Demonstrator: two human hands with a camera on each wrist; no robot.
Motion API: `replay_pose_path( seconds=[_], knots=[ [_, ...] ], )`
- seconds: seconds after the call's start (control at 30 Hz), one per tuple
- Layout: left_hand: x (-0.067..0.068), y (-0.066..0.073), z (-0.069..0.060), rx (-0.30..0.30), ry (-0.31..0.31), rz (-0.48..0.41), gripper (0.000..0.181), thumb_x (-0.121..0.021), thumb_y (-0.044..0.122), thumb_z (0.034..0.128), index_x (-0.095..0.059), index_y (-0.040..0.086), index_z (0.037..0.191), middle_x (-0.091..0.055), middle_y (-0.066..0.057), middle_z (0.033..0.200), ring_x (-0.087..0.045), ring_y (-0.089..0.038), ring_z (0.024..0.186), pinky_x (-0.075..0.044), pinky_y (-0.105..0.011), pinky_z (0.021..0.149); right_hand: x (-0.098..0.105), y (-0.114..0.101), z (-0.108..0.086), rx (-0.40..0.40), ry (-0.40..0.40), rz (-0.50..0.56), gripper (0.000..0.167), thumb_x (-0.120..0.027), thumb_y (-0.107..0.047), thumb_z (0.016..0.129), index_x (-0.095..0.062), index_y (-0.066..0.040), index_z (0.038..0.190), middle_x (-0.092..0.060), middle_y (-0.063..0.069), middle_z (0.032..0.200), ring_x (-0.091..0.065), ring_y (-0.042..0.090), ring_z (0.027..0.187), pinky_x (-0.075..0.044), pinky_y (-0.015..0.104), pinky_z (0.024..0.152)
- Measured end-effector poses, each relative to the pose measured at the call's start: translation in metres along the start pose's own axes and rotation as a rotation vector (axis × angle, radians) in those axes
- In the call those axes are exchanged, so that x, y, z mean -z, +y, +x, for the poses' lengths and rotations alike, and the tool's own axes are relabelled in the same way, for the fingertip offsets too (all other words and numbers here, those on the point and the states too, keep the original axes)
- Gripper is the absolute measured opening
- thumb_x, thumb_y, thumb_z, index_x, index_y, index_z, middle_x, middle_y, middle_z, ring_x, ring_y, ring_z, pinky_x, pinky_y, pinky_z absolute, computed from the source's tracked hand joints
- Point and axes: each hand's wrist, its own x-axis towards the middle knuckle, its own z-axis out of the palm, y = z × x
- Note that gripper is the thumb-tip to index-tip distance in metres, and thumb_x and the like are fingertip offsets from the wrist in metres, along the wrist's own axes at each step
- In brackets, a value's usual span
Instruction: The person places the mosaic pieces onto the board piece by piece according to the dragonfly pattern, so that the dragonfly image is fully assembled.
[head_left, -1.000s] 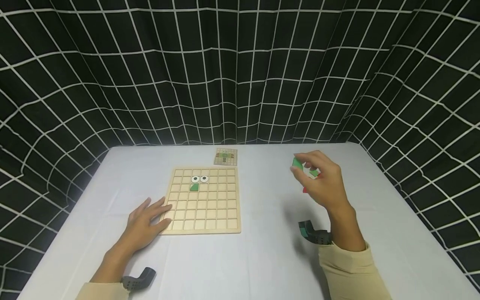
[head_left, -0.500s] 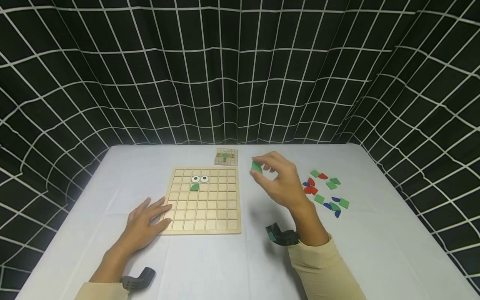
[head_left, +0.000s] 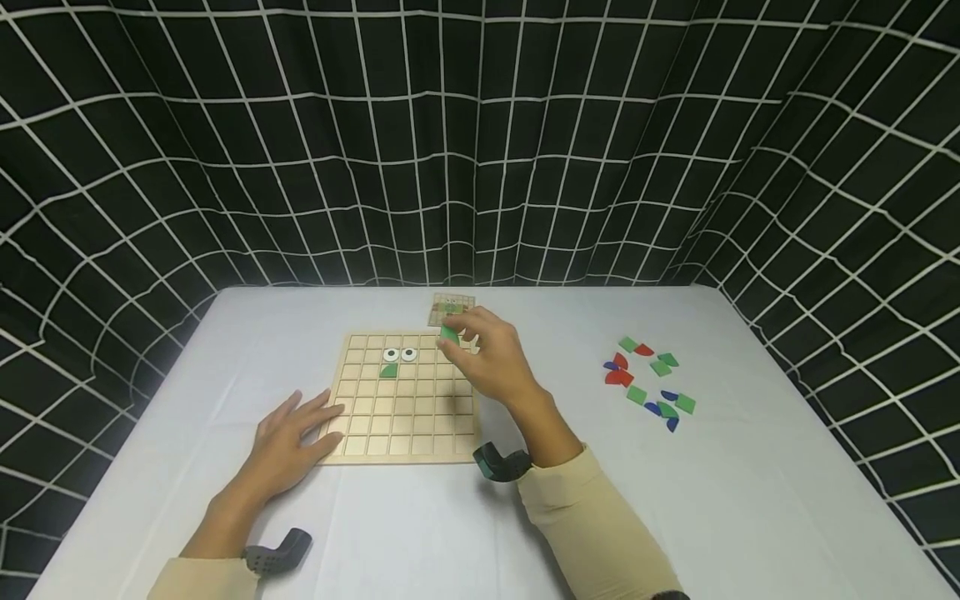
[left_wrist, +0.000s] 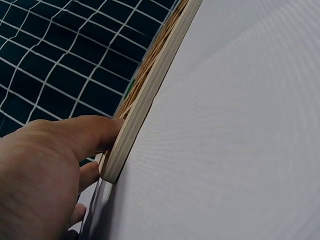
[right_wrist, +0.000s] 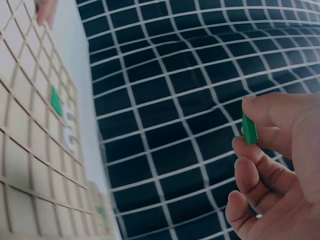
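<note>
My right hand (head_left: 491, 354) pinches a small flat green tile (right_wrist: 249, 129) between thumb and fingers, above the upper right part of a wooden grid board (head_left: 405, 427). Two round eye tiles (head_left: 400, 355) sit side by side in the board's upper cells. Just below the left one lies a green tile with a rounded corner (head_left: 388, 371). My left hand (head_left: 288, 442) rests with spread fingers on the board's lower left edge. The left wrist view shows its thumb (left_wrist: 97, 134) touching the board's side.
Behind the board lies a small pattern card (head_left: 438, 314), partly covered by my right hand. Loose red (head_left: 615, 377), green (head_left: 637, 395) and blue (head_left: 652, 409) tiles are scattered on the white table (head_left: 750, 500) at the right. A black gridded curtain (head_left: 480, 167) surrounds the table.
My right hand has moved left with the green tile, from over the loose tiles to above the board. The left hand has stayed in place.
</note>
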Motion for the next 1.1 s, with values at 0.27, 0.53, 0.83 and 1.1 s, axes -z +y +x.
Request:
replay_pose_path(
  seconds=[0.27,0.53,0.83,1.1],
  knots=[
    [0.0,-0.002,-0.001,-0.012,0.02,0.01,0.043,-0.067,0.03,0.0904,-0.062,0.01,0.128,-0.041,-0.017,0.147,-0.017,-0.045,0.139,-0.007,-0.065,0.107,-0.036,0.008,0.004,-0.191,-0.078,0.017,0.024,-0.071,-0.014,0.089,-0.069,-0.005,0.111,-0.065,0.003,0.101,-0.059,0.023,0.088,-0.049,0.028,0.071],
    [-0.002,-0.006,0.0,-0.014,0.018,0.0,0.042,-0.068,0.03,0.0899,-0.063,0.011,0.128,-0.041,-0.015,0.147,-0.016,-0.044,0.14,-0.007,-0.064,0.108,-0.064,0.018,0.006,-0.364,-0.183,-0.009,0.031,-0.068,-0.022,0.091,-0.067,-0.007,0.118,-0.065,0.003,0.106,-0.057,0.019,0.091,-0.05,0.029,0.071],
    [-0.001,-0.004,0.003,-0.014,0.006,0.007,0.042,-0.068,0.029,0.0902,-0.062,0.011,0.128,-0.041,-0.014,0.148,-0.016,-0.043,0.14,-0.006,-0.063,0.109,-0.086,0.033,0.0,-0.419,-0.279,-0.067,0.027,-0.066,-0.024,0.093,-0.068,-0.008,0.115,-0.065,0.002,0.103,-0.059,0.015,0.09,-0.052,0.027,0.073],
    [-0.001,-0.003,0.002,0.006,-0.004,-0.004,0.043,-0.067,0.03,0.0906,-0.062,0.012,0.129,-0.04,-0.013,0.149,-0.015,-0.042,0.14,-0.006,-0.063,0.109,-0.098,0.037,0.0,-0.432,-0.343,-0.158,0.03,-0.068,-0.023,0.091,-0.068,-0.009,0.118,-0.064,0.002,0.101,-0.06,0.017,0.093,-0.052,0.029,0.078]
  ],
)
